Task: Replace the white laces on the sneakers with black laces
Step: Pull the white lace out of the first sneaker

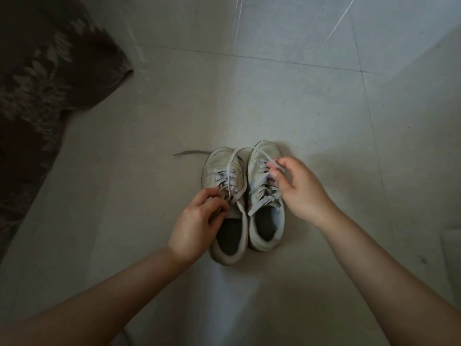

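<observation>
The right hand (296, 188) is pinching a white lace (264, 156) above the right sneaker (265, 196); the left hand (199, 218) is seemingly gripping the left sneaker's (224, 171) laces; no legible branding.

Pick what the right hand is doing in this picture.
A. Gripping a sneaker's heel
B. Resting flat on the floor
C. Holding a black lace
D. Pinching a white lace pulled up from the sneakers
D: the right hand pinches a white lace that loops over the toes of the sneakers.
</observation>
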A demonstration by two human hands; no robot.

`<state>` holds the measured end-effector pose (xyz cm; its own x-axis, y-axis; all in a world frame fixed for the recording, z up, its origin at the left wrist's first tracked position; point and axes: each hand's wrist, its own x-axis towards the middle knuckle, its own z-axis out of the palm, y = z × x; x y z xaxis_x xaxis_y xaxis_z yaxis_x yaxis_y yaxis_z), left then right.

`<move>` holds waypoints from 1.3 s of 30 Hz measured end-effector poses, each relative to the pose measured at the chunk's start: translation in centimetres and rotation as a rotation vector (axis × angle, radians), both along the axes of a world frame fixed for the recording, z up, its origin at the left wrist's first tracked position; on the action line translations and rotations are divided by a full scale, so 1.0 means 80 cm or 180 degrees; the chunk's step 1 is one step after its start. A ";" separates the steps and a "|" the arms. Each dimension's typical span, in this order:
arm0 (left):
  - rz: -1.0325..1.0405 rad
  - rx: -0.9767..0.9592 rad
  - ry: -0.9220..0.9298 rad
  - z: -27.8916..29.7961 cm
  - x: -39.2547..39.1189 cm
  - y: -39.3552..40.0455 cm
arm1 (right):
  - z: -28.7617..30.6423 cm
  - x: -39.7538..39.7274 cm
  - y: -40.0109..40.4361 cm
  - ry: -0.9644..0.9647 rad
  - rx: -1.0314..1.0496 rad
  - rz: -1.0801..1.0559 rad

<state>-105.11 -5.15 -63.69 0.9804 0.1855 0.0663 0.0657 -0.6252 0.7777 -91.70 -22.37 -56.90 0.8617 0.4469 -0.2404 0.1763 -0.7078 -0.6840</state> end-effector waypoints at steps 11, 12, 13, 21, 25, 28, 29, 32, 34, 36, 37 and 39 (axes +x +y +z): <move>0.0473 0.0039 0.0469 -0.001 -0.008 0.004 | 0.045 -0.009 0.012 0.0031 -0.1702 0.1619; 0.0466 0.0039 0.0444 -0.001 -0.007 0.005 | 0.049 -0.006 0.015 -0.0004 -0.1606 0.1494; 0.0456 0.0024 0.0440 -0.001 -0.007 0.005 | 0.055 -0.003 0.018 -0.0051 -0.1403 0.1306; 0.0522 0.0053 0.0276 -0.003 -0.004 0.008 | 0.018 -0.016 0.101 -0.1609 -0.0320 0.2078; 0.0592 0.0130 0.0118 -0.001 -0.006 0.009 | 0.001 -0.008 0.105 -0.1112 -0.1261 0.2589; 0.0559 0.0239 0.0015 0.002 -0.009 0.010 | -0.001 -0.008 0.106 -0.1056 -0.1431 0.2648; 0.0550 0.0259 0.0020 0.004 -0.009 0.010 | -0.001 -0.009 0.108 -0.1061 -0.1455 0.2618; 0.0539 0.0420 0.0050 0.007 -0.007 0.009 | -0.004 -0.013 0.112 -0.1161 -0.1713 0.2716; 0.0541 0.0538 0.0075 0.009 -0.005 0.007 | -0.007 -0.021 0.111 -0.1213 -0.1920 0.2841; 0.0569 0.0536 0.0099 0.009 -0.006 0.007 | -0.009 -0.026 0.103 -0.1153 -0.1896 0.2750; 0.0598 0.0510 0.0105 0.008 -0.008 0.007 | -0.007 -0.025 0.097 -0.1106 -0.1780 0.2526; 0.0658 0.0482 0.0136 0.007 -0.009 0.011 | -0.006 -0.016 0.082 -0.0965 -0.1518 0.1871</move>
<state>-105.86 -4.29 -63.10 0.9252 0.3734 0.0680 0.2349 -0.7042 0.6700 -93.02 -15.83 -57.40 0.5764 0.7548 -0.3130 0.7387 -0.6451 -0.1954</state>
